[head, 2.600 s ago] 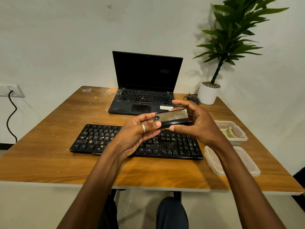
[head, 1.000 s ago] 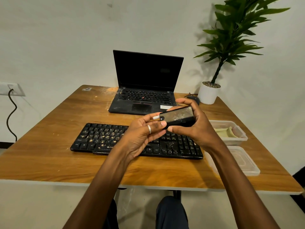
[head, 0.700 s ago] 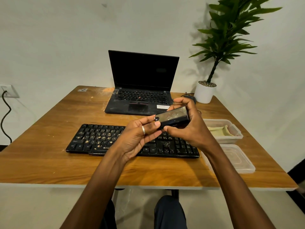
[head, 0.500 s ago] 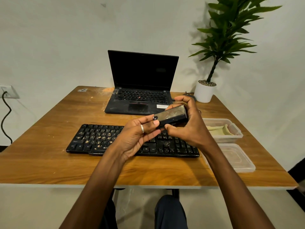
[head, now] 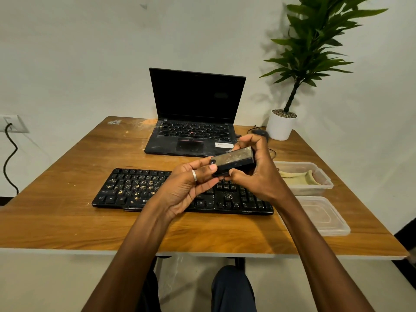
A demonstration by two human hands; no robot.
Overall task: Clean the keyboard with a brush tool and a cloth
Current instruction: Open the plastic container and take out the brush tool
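A black keyboard (head: 135,190) speckled with yellowish crumbs lies across the middle of the wooden table (head: 67,217). Above its right half I hold a dark, dusty, box-shaped brush tool (head: 233,159) in both hands. My right hand (head: 254,176) grips its right end, fingers over the top and thumb underneath. My left hand (head: 186,188), wearing a ring, pinches its left end with the fingertips. No bristles show. A folded pale yellow cloth (head: 297,179) lies in a clear plastic container (head: 324,188) to the right.
An open black laptop (head: 193,122) stands behind the keyboard. A potted plant (head: 281,127) and a dark mouse (head: 258,132) sit at the back right. A clear lid (head: 322,216) lies near the right front edge. A wall socket with cable (head: 10,131) is at left.
Both hands have stayed on the tool above the keyboard, turning and tilting it slightly. The camera view shifted a little. The keyboard and container have not moved.
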